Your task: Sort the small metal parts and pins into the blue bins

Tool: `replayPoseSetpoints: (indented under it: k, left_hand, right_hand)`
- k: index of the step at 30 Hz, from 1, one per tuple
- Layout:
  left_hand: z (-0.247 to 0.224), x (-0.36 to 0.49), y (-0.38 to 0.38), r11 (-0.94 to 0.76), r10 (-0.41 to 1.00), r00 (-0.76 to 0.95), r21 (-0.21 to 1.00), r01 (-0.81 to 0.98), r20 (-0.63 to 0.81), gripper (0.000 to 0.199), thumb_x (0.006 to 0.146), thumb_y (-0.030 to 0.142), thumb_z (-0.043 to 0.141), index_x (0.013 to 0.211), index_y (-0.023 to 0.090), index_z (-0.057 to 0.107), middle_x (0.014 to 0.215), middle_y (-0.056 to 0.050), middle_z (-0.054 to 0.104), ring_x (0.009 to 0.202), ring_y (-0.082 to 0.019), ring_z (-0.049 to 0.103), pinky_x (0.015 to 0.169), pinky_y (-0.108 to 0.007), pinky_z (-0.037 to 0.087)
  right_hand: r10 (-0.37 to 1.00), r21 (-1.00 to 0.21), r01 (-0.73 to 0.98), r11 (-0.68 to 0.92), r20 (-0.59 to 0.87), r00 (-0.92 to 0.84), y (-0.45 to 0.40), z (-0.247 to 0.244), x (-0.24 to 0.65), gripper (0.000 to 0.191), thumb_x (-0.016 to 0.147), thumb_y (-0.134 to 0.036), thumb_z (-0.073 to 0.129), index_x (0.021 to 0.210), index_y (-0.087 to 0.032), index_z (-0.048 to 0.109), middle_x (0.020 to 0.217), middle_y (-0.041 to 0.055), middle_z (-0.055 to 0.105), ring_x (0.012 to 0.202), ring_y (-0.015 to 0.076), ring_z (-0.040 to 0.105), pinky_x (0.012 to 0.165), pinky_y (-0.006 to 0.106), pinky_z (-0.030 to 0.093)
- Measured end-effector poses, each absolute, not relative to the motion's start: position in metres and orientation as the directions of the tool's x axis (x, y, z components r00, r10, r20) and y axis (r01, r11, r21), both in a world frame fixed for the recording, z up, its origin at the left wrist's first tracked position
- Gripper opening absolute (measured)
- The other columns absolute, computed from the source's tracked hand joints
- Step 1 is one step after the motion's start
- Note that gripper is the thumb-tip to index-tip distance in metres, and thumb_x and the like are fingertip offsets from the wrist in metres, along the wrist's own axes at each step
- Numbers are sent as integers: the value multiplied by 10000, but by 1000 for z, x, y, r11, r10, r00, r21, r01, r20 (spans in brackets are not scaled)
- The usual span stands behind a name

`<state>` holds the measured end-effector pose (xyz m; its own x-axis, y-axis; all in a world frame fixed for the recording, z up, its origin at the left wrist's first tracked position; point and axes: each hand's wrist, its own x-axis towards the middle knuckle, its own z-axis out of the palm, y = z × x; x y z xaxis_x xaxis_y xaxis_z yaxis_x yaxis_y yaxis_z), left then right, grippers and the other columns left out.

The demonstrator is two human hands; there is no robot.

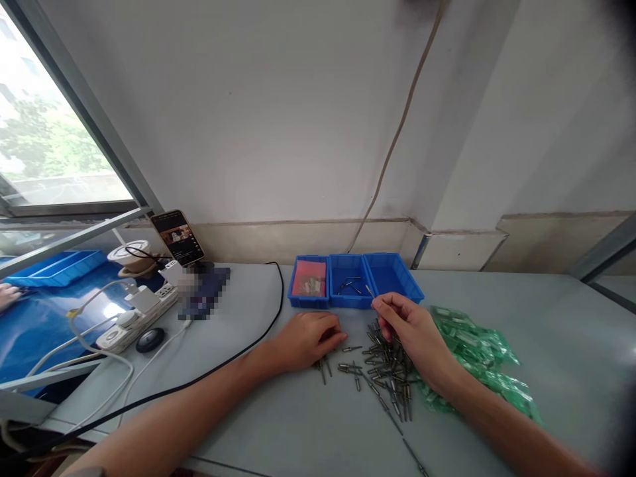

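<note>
My right hand [405, 324] is above the right part of a pile of metal rod-like parts [392, 371], its thumb and index finger pinching a small thin metal part [368, 290] near the bins' front edge. Left of the pile, my left hand [315, 338] rests on the table with curled fingers; what it holds, if anything, is hidden. A few metal pins [322, 368] lie just under it. Behind the hands stand three blue bins: the left bin [309, 302] has a pink sheet and a small bag, the middle bin [350, 302] a few thin parts, the right bin [395, 271] shows none.
Green plastic bags [477, 351] lie right of the pile. A black cable [248, 346] crosses the table at left, near a power strip [119, 331], a black mouse-like object [150, 340] and a propped phone [177, 237]. Someone else's hand [7, 296] shows at the far left.
</note>
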<state>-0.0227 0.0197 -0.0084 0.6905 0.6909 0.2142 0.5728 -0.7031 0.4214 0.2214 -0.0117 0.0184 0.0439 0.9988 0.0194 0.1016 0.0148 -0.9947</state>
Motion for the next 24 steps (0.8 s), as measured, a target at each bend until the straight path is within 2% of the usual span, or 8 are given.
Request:
replayPoseSetpoints:
  k: [4,6,9,12,15,18,22,24]
  left_hand:
    - [-9,-23,20,-704,692,687,420,573,222,282,1101,384,564,898,195,615,823,2,668,704,-148,584,653,-261,375]
    - [-9,-23,19,-706,691,688,415,574,223,282,1100,381,565,896,193,616,826,0,671,703,-150,586,651,-263,370]
    - [-9,-22,18,-700,699,680,409,586,221,282,1095,376,575,882,195,610,820,6,669,698,-148,579,637,-263,352]
    - [-9,-22,18,-692,710,665,404,599,231,270,1090,366,585,881,198,608,816,13,668,704,-147,578,641,-262,344]
    - [-10,-22,18,-688,718,650,397,608,249,269,1098,362,571,887,199,606,820,12,673,716,-149,581,654,-263,344]
    - [-10,-22,18,-679,728,637,393,620,253,279,1100,365,567,879,197,598,817,13,677,715,-148,581,648,-259,335]
    - [-9,-21,18,-677,730,631,393,622,260,272,1094,353,584,874,195,599,812,15,679,713,-145,587,640,-263,330]
    - [-9,-22,18,-684,725,634,391,616,269,270,1095,351,582,877,194,600,811,14,680,716,-147,594,640,-266,332]
  right_hand:
    - [999,-997,61,47,47,6,-10,17,223,506,890,-646,762,1177,-233,708,831,13,684,630,172,603,585,313,511]
    - [992,-974,189,122,118,-36,-10,16,225,410,925,-589,741,1156,-252,710,851,16,688,669,192,614,624,336,521]
    - [948,-817,483,314,245,-202,-15,15,227,167,972,-431,721,1002,-267,713,874,27,680,804,234,623,744,376,509]
    - [873,-603,635,482,266,-410,-20,14,227,30,971,-286,737,972,-269,713,982,41,698,930,269,614,857,429,470]
    - [831,-465,695,549,217,-512,-21,12,224,62,998,-222,709,951,-263,717,1002,43,708,972,285,612,881,451,431]
    - [820,-393,725,566,178,-544,-22,10,222,154,1050,-203,630,914,-242,692,984,51,703,980,286,617,866,447,415]
    - [820,-341,746,572,209,-534,-23,8,220,169,1073,-177,545,941,-224,639,1016,71,679,977,290,608,855,448,416]
    - [836,-380,745,549,244,-492,-23,7,220,184,1088,-183,488,960,-226,613,1024,74,671,954,283,600,850,445,425]
